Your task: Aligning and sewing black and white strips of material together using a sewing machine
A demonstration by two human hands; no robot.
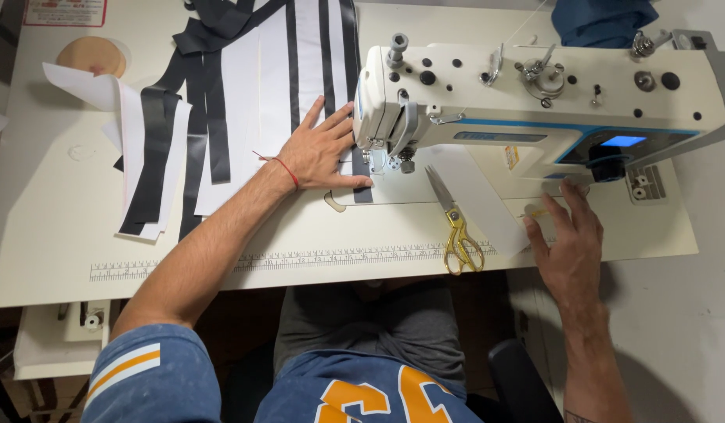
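The white fabric strip (488,205) runs flat under the presser foot (376,163) of the white sewing machine (535,102), trailing from there toward four o'clock across the cream table (57,227). The left hand (323,149) lies palm-down at nine o'clock of the presser foot, fingers spread wide and pressed on the black-and-white striped cloth (292,70), thumb stretched along the table toward the needle; a red thread bracelet (284,168) circles its wrist. The right hand (570,243) rests at the strip's far end, at four o'clock of the machine head, fingers loosely open, fingertips touching the strip's corner rather than pinching it. Gold-handled scissors (455,227) lie shut on the strip between the two hands, blades pointing to eleven o'clock. More black and white bands (155,157) pile at nine o'clock of the left hand. A printed ruler (300,258) lines the table's near edge at six o'clock.
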